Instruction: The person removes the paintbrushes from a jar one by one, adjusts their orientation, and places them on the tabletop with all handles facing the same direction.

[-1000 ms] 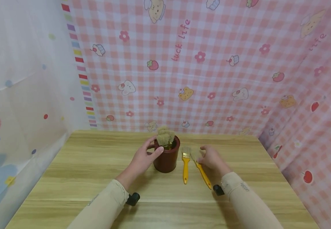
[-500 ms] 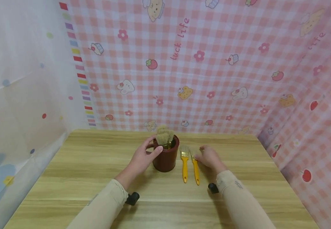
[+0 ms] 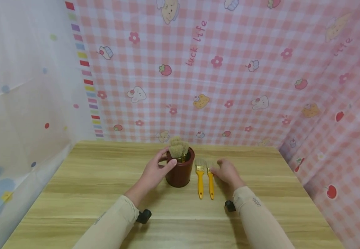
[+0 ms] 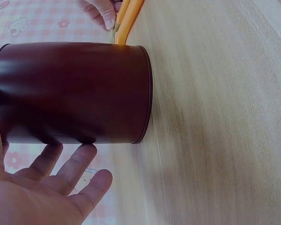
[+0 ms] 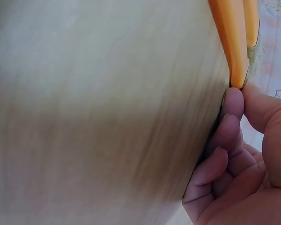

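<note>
A dark red-brown cup [image 3: 179, 175] stands upright on the table, with several bristle brushes [image 3: 177, 149] poking out, bristles up. My left hand [image 3: 153, 172] holds its left side, the thumb at the rim and fingertips touching the wall [image 4: 70, 93]. To the right of the cup lie two paintbrushes with yellow handles, side by side, bristles toward the back. Nearest the cup is the left paintbrush [image 3: 200, 183]. My right hand [image 3: 227, 172] pinches the right paintbrush [image 3: 211, 183] near its metal band; in the right wrist view, thumb and forefinger meet at its orange-yellow handle [image 5: 230, 42].
The wooden table [image 3: 105, 193] runs back to a pink checked cloth [image 3: 245, 114] hung behind it. A pale cloth [image 3: 27, 103] hangs on the left, and more checked cloth [image 3: 332, 138] on the right. A black wrist camera [image 3: 143, 216] sits by the left sleeve.
My right hand has shifted left with the right paintbrush, which has turned from slanting to nearly parallel with the left paintbrush and lies closer to it. My left hand has stayed at the cup.
</note>
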The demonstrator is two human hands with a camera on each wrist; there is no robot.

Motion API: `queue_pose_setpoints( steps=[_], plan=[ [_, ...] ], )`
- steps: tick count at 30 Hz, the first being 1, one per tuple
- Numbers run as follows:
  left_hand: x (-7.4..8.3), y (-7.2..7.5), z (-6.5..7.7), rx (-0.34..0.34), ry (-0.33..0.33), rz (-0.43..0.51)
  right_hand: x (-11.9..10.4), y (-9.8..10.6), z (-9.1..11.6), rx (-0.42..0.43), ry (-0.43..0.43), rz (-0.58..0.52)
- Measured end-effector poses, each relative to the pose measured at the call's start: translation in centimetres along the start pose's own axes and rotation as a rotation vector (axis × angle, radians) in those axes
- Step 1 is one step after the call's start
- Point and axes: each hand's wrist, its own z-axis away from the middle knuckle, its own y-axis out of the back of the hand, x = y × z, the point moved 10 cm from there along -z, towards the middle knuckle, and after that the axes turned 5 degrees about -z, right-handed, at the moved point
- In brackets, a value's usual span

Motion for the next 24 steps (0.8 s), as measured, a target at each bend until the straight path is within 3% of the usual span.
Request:
queue_pose_setpoints(
  steps=[24],
  plan=[
    [-0.18,-0.12,-0.02,-0.002,0.001,0.004,0.28,-0.31,-0.24,-0.001,0.006,0.051]
  ],
)
